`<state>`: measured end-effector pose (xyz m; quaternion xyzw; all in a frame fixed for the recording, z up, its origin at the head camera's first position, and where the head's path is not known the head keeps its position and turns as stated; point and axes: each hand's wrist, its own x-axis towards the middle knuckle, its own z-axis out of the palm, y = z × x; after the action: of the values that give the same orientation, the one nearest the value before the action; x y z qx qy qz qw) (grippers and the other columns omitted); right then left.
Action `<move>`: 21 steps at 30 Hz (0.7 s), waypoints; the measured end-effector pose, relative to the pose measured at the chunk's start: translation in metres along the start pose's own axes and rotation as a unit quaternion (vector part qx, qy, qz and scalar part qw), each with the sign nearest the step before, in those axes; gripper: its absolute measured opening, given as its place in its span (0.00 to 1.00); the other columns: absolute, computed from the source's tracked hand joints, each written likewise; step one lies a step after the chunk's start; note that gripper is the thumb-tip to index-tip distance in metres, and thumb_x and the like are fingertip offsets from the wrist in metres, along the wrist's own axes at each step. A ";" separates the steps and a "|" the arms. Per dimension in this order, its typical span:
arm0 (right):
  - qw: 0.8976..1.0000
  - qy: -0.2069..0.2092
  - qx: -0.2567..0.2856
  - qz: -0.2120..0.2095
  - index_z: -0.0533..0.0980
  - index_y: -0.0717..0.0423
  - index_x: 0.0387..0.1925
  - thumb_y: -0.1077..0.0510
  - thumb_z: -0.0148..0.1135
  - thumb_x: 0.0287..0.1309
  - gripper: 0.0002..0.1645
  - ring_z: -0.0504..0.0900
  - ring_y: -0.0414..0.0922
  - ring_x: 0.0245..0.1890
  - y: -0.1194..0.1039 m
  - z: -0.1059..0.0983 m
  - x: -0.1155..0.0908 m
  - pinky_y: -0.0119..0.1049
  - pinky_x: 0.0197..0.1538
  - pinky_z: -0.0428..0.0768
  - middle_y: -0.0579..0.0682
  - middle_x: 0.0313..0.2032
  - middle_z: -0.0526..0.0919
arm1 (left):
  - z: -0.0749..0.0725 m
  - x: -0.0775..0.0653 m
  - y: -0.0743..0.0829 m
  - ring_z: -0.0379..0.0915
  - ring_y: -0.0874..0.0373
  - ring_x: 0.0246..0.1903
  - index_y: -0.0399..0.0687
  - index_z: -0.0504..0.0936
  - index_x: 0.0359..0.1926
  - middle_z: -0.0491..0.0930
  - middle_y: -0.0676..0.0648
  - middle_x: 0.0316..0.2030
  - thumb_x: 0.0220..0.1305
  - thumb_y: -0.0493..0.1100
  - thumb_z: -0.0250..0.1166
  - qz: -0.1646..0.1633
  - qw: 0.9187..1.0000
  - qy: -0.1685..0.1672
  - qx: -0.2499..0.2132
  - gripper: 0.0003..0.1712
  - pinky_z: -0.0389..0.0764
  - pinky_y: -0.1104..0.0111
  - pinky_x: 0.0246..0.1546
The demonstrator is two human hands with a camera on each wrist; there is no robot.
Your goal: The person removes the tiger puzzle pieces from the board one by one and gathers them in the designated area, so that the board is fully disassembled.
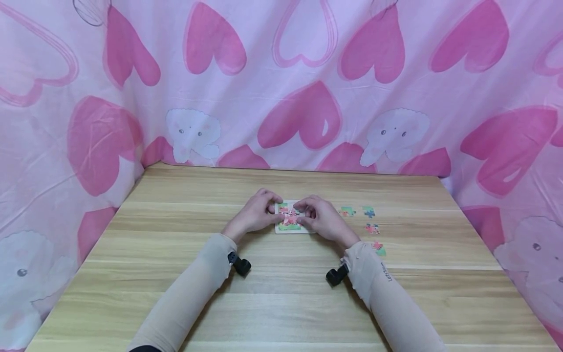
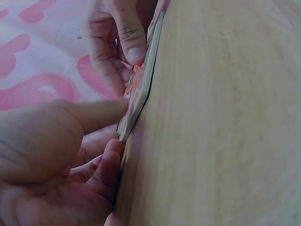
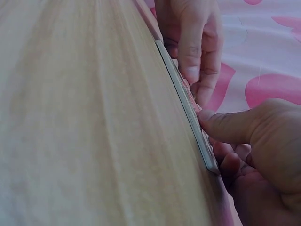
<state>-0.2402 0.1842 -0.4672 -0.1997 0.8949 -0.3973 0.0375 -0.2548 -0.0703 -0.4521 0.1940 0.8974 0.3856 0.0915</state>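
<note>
A small puzzle board (image 1: 289, 227) with a pink, red and green picture lies flat at the middle of the wooden table (image 1: 281, 298). My left hand (image 1: 269, 208) rests on its left side and my right hand (image 1: 306, 211) on its right side, fingertips pressing on the pieces. In the left wrist view the left hand (image 2: 117, 128) lays a straight index finger on the board (image 2: 143, 89), thumb at its edge, and the right hand (image 2: 134, 51) presses farther along. In the right wrist view the right hand (image 3: 207, 123) touches the board (image 3: 187, 104) with its index fingertip, beyond which the left hand (image 3: 193, 70) presses down.
Several loose puzzle pieces lie to the right of the board: a green one (image 1: 347, 211), a blue one (image 1: 369, 211), a red one (image 1: 372, 228) and one by my right wrist (image 1: 379, 248). A pink heart-print cloth (image 1: 299, 88) hangs round the table's back and sides.
</note>
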 end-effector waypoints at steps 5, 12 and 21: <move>1.000 -0.003 -0.002 -0.006 0.86 0.54 0.63 0.63 0.77 0.70 0.21 0.81 0.43 0.43 -0.001 -0.001 0.000 0.36 0.47 0.82 0.47 0.51 0.85 | -0.004 -0.002 -0.002 0.73 0.53 0.48 0.43 0.82 0.69 0.74 0.44 0.55 0.64 0.50 0.84 0.011 1.000 -0.020 -0.002 0.37 0.76 0.60 0.54; 1.000 -0.005 -0.002 0.000 0.86 0.54 0.62 0.61 0.76 0.72 0.20 0.81 0.43 0.43 -0.001 -0.001 0.000 0.37 0.47 0.82 0.48 0.51 0.86 | -0.007 -0.004 -0.001 0.73 0.53 0.45 0.44 0.80 0.71 0.74 0.44 0.55 0.52 0.50 0.92 0.005 0.999 -0.036 -0.010 0.48 0.77 0.61 0.50; 1.000 -0.010 0.005 -0.001 0.85 0.54 0.63 0.61 0.75 0.72 0.21 0.81 0.43 0.44 0.000 -0.002 0.000 0.36 0.48 0.82 0.48 0.51 0.85 | -0.007 -0.003 -0.002 0.74 0.54 0.44 0.43 0.79 0.73 0.73 0.44 0.56 0.50 0.49 0.93 0.011 0.999 -0.042 -0.006 0.52 0.80 0.63 0.49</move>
<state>-0.2406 0.1857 -0.4660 -0.2045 0.8923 -0.3997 0.0474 -0.2549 -0.0773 -0.4484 0.2193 0.8882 0.3835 0.1264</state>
